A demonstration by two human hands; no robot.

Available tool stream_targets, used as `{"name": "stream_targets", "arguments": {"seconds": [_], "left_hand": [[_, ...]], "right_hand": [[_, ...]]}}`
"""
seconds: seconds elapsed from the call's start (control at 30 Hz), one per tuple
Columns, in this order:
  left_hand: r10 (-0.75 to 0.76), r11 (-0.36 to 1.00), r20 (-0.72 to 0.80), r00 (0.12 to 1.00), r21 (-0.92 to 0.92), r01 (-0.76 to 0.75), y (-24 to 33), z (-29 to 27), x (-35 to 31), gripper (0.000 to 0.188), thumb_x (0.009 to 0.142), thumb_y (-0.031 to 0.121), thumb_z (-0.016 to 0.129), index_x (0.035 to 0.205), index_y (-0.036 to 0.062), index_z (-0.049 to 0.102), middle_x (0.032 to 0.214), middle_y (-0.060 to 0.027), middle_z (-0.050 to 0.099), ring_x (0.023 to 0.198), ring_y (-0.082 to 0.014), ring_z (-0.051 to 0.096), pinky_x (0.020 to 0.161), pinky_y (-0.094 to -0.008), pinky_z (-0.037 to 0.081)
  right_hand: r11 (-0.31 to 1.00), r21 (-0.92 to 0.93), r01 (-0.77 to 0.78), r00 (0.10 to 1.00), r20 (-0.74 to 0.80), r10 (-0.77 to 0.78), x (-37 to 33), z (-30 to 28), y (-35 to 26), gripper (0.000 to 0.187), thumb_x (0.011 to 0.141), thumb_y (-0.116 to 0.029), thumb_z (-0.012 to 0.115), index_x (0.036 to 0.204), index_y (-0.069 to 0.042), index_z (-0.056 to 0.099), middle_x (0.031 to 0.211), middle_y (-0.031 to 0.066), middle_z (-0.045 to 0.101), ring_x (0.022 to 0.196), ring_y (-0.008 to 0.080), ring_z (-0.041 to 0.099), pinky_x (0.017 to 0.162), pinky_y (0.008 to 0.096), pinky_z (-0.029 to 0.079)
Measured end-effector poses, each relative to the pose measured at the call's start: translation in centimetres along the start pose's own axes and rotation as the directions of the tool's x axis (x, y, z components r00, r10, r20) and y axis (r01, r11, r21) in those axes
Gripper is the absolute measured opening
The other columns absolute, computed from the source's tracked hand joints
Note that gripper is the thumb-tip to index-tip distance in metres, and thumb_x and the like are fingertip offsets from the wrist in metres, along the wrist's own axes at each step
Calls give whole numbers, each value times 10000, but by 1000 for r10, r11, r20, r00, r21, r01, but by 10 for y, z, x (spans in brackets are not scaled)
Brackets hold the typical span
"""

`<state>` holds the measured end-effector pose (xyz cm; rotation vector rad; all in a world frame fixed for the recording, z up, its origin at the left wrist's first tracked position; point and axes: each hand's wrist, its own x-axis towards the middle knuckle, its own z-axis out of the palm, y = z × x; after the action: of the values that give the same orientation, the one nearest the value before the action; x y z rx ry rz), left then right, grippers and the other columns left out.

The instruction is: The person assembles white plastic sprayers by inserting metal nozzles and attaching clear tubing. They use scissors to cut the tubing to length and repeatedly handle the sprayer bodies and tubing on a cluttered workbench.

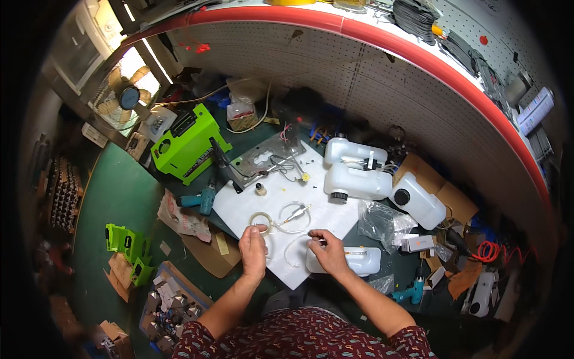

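Observation:
My left hand (253, 250) is closed, thumb and fingers pinched at the near edge of a yellowish ring (259, 214) that looks like a roll of clear tape. Facing it, my right hand (327, 250) has its fingers bent together, with one end of a thin clear tube (288, 251) at their tips. Beyond my hands, a looped clear hose (286, 230) with a pale inline fitting (297, 213) lies on the white sheet (239, 206). Beside my right wrist is a translucent white tank (366, 261), partly covered by that hand.
More white tanks (359, 181) stand to the right, near a crumpled plastic bag (385, 224). A metal plate with cables (263, 160), a small bottle (260, 189), a teal drill (207, 198) and a green housing (188, 143) lie farther off. A red-edged shelf (382, 33) arches above.

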<state>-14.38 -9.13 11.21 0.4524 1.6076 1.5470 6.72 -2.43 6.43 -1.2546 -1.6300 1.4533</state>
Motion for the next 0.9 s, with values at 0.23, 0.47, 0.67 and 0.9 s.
{"name": "stream_targets", "arguments": {"seconds": [0.23, 0.47, 0.67, 0.9], "left_hand": [[321, 833, -38, 946, 487, -263, -10, -72, 33, 248, 1080, 188, 521, 1130, -26, 636, 734, 18, 503, 676, -80, 460, 624, -279, 403], [278, 809, 48, 959, 526, -261, -10, -125, 51, 213, 1059, 128, 578, 1141, -49, 665, 882, -59, 698, 804, -124, 639, 736, -301, 526], [243, 849, 76, 967, 466, -250, -5, -154, 78, 151, 1044, 81, 597, 1143, -29, 627, 954, -49, 670, 870, -96, 617, 781, -275, 508], [167, 939, 126, 978, 283, -197, -7, -181, 108, 132, 1046, 63, 606, 1143, -20, 638, 958, -9, 649, 874, -72, 583, 794, -235, 480]], "right_hand": [[995, -104, 6, 991, 132, 7, 132, 96, 41, 623, 816, -184, 863, 1350, 18, 613, 1198, 199, 726, 1065, 309, 705, 965, 393, 565], [976, -183, 121, 992, 69, -110, 195, 164, 65, 825, 760, -173, 882, 1475, -22, 502, 1372, 253, 609, 1264, 394, 594, 1095, 447, 484], [950, -254, 184, 983, 23, -184, 211, 199, 91, 652, 814, -107, 812, 1415, -58, 567, 1330, 223, 595, 1163, 402, 594, 1047, 443, 500], [899, -243, 364, 931, 81, -356, 197, 191, 45, 463, 866, -146, 807, 1296, -65, 655, 1151, 197, 653, 1094, 382, 622, 948, 428, 527]]}}
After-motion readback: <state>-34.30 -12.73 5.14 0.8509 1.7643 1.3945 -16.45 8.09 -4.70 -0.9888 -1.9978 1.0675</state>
